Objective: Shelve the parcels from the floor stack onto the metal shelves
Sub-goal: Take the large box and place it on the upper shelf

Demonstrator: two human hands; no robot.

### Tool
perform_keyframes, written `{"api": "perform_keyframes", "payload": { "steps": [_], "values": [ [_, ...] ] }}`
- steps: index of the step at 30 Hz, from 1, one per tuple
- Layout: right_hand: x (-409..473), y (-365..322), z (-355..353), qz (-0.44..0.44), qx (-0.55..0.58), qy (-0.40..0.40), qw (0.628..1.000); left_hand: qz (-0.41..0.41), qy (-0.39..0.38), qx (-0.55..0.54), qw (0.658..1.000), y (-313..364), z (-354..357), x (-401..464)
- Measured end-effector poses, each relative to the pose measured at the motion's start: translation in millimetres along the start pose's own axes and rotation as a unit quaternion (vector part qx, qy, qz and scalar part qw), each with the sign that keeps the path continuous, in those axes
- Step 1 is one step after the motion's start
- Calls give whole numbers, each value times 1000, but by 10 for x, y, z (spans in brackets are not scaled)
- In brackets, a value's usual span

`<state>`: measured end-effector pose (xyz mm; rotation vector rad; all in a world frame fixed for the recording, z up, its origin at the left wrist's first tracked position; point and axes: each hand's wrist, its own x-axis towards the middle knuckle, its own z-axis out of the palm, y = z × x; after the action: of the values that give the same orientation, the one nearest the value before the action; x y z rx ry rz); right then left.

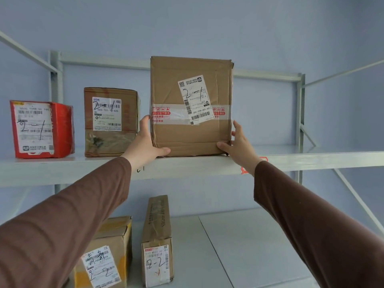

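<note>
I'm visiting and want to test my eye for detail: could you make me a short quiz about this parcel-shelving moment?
1. True or false: the large brown cardboard box held by the left hand and the right hand stands on the upper grey metal shelf.
2. How many parcels stand on that upper shelf? A) two B) three C) five
3. Fill in: the handwritten mark on the long narrow cardboard box on the lower grey metal shelf reads ___.

Key: 1 true. 2 B: the held box, the smaller brown cardboard box and the red box. 3 "2-2".
</note>
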<state>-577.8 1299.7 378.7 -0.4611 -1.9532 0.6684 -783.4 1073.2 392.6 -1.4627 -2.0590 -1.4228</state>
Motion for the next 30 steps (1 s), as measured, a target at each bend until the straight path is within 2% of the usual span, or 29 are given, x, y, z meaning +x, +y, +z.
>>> {"api": "perform_keyframes", "payload": {
  "steps": [3,8,12,17,23,30],
  "values": [
    [-13,-15,-7,7,-14,4,1000,5,-1,8,1000,19,-4,-25],
    [96,-39,-15,17,-67,-20,997,2,-18,95,995,94,18,-7],
    [226,-81,4,35,-106,-45,993,-40,-37,137,989,102,26,107],
    [381,-97,60,50,-157,-69,984,-93,-65,154,982,77,61,275],
    [442,-57,148,76,-142,-65,985,-100,-74,143,982,35,89,348],
    [420,-60,161,67,-178,-55,980,-97,-65,122,986,-14,122,353]
  ]
}}
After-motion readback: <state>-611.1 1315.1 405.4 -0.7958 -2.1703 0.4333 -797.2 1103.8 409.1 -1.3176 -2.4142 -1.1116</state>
